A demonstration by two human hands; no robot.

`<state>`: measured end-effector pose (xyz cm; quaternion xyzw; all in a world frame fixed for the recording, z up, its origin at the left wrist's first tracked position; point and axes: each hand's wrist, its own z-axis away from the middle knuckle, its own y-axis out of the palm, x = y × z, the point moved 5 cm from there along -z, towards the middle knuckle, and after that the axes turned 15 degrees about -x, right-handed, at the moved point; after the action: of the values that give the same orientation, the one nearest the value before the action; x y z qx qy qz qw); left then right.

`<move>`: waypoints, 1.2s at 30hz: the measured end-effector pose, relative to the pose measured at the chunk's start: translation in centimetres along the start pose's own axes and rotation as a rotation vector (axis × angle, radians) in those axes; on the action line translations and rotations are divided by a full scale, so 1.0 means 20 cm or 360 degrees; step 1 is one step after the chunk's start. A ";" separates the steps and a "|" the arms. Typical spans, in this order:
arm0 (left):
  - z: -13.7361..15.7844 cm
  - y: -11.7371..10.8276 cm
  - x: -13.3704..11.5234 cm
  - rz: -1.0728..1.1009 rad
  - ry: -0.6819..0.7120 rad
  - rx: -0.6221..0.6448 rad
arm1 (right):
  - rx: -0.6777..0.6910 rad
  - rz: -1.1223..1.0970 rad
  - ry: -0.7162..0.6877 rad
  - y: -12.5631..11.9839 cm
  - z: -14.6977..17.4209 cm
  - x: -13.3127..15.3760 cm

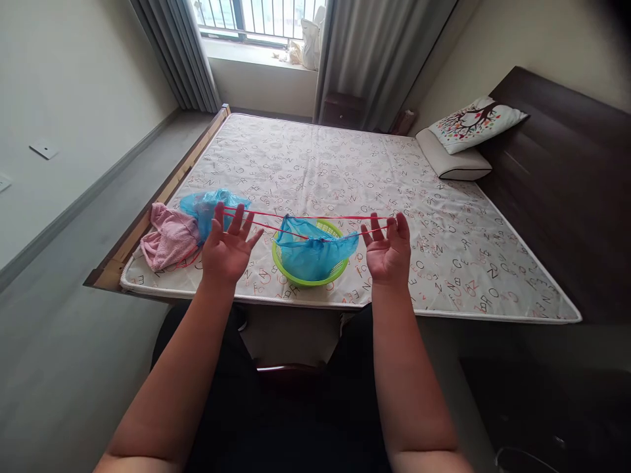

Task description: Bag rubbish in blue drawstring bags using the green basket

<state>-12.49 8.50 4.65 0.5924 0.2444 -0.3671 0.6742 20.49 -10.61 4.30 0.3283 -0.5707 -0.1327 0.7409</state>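
Observation:
A red drawstring is stretched in two strands between my hands. It runs through the gathered top of a blue plastic bag, which hangs at or inside a green basket; I cannot tell whether the bag rests on its bottom. My left hand, palm up, has the string pinched near the thumb and index finger, with the other fingers spread. On the other side, my right hand holds the string's right end by thumb and fingers, its palm turned up too.
The basket stands near the front edge of a letter-patterned mattress. Left of it lie another blue plastic bag and a pink cloth. A printed cushion leans on a pillow by the dark headboard.

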 end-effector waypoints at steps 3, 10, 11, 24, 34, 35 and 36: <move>0.01 0.12 0.01 0.0010 0.0039 0.0112 | 0.0091 -0.0081 -0.0070 0.10 0.03 0.03; 0.05 0.35 0.12 -0.0221 0.0129 0.0184 | 0.0451 0.0201 -0.0268 0.37 0.18 0.04; 0.05 0.36 0.14 -0.0273 0.0104 0.0167 | 0.0517 0.0266 -0.0280 0.40 0.21 0.03; 0.03 0.32 0.39 -0.1029 0.0189 0.0251 | 0.0816 0.0663 -0.0128 0.37 0.26 -0.34; 0.06 0.27 0.40 -0.1198 0.0473 0.0228 | 0.0731 0.0766 -0.0096 0.34 0.23 -0.44; 0.07 0.28 0.40 -0.1259 0.0535 0.0266 | 0.0728 0.0771 -0.0105 0.34 0.24 -0.45; 0.08 0.28 0.41 -0.1309 0.0589 0.0306 | 0.0719 0.0772 -0.0097 0.35 0.24 -0.45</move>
<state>-3.20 5.37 2.19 0.5616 0.5403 -0.5133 0.3595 11.86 -1.89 2.50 0.3347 -0.6692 0.1678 0.6418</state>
